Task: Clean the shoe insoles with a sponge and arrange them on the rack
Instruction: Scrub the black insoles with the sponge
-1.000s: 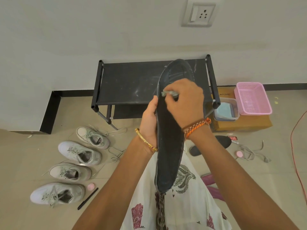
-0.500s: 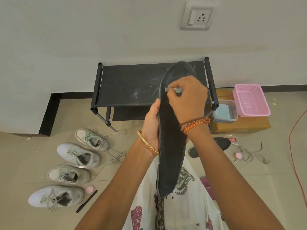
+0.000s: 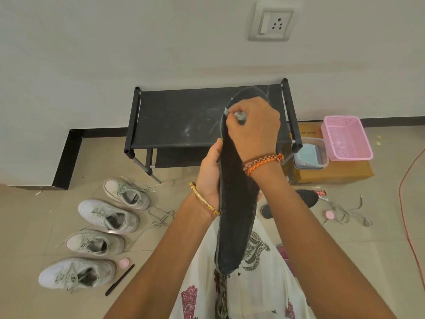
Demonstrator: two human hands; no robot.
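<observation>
The black rack [image 3: 184, 116] stands by the wall, and its top shelf has white smudges on it. In front of it the long dark insole [image 3: 236, 203] is held up on its end, toe up by the rack and heel down over the lap. The left hand [image 3: 209, 173] wraps its fingers round the insole's edge near the middle. The right hand [image 3: 253, 127] is curled tight on a small grey sponge [image 3: 239, 115] and presses it on the toe end. Four pale shoes [image 3: 108, 215] lie in a row on the floor, with loose laces beside them. Another dark insole [image 3: 303, 199] lies on the floor, partly hidden by the arm. The insole looks bendy, so a hard rub up high might fold it or make it slip from the one-hand hold. The sponge is small and could pop out. The brown box [image 3: 331, 173] under the pink basket [image 3: 345, 137] has print that looks like "CAPCARE", but it is too faint to be sure.
</observation>
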